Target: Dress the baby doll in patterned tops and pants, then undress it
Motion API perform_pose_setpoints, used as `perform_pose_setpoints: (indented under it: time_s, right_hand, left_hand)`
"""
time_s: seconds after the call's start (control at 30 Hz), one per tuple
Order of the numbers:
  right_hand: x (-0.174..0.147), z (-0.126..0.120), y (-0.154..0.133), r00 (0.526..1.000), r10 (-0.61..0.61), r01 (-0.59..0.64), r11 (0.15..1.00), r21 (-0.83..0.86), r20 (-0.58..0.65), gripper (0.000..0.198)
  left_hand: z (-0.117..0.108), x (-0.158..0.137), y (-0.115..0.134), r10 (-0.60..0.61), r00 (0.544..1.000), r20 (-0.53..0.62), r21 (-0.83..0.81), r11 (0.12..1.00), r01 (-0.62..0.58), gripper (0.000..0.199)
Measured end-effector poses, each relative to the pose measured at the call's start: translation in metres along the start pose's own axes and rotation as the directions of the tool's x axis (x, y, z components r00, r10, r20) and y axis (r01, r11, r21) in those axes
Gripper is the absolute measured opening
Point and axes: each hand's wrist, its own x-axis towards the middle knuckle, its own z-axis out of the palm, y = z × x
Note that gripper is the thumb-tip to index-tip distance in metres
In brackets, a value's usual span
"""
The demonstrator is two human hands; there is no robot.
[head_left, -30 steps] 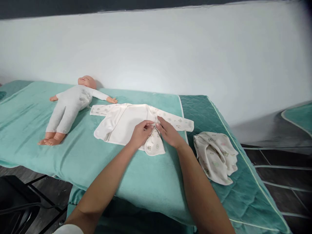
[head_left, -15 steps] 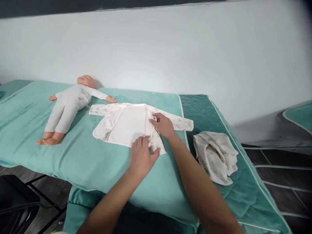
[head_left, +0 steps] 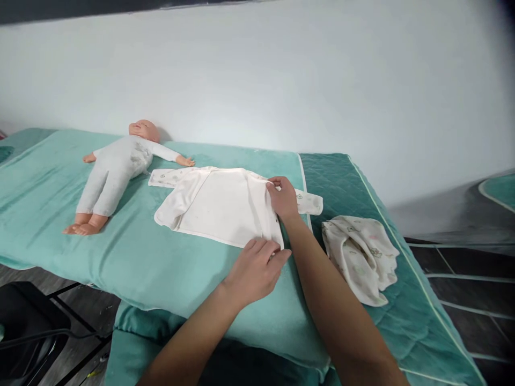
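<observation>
A white baby shirt (head_left: 225,206) with printed sleeves lies spread on the bed, its plain inner side facing up. My left hand (head_left: 257,268) pinches the lower corner of the right front panel. Higher up, the edge of that same panel is gripped by my right hand (head_left: 284,199), beside the right sleeve. The panel is folded outward to the right. Left of the shirt a baby doll (head_left: 120,166) in a white suit lies on its back, one arm stretched toward the shirt's left sleeve.
A crumpled printed cloth (head_left: 362,257) sits on the dark green quilted cover (head_left: 330,174) at right. Light green bedding (head_left: 173,279) spreads under the shirt and doll. Behind stands a white wall (head_left: 257,80). A black chair (head_left: 30,316) is at lower left, metal rails (head_left: 462,276) at right.
Both hands have moved to the right, turning the shirt's right front panel outward so more of its plain inner side shows. The doll and the crumpled cloth stay in place.
</observation>
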Motion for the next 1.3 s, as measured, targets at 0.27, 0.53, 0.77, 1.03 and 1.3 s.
perform_pose_setpoints:
  time_s: [0.27,0.53,0.77,1.03,1.3]
  right_hand:
    - [-0.018,-0.014,-0.002,0.959,-0.283,0.283,0.937,-0.203,0.029,0.036]
    - [-0.037,0.006,-0.058,0.91,-0.297,0.375,0.889,-0.264,0.291,0.042]
    - [0.01,0.189,-0.176,0.817,-0.233,0.233,0.97,0.066,0.527,0.052]
    - [0.095,0.376,-0.219,0.833,0.029,0.076,0.983,-0.166,0.553,0.089]
    - [0.105,0.376,-0.244,0.75,-0.082,0.071,0.997,0.043,0.656,0.061]
  left_hand:
    - [-0.012,-0.019,-0.009,-0.109,0.993,-0.055,-0.164,0.982,0.098,0.021]
    - [-0.144,-0.1,-0.138,-0.335,0.878,-0.34,-0.07,0.941,0.332,0.024]
    - [-0.237,-0.147,-0.321,-0.716,0.562,-0.413,0.036,0.604,0.796,0.047]
    - [-0.25,-0.138,-0.415,-0.929,0.292,0.23,-0.533,0.131,0.836,0.064]
    - [-0.24,-0.117,-0.42,-0.797,0.374,0.475,-0.742,-0.134,0.657,0.061]
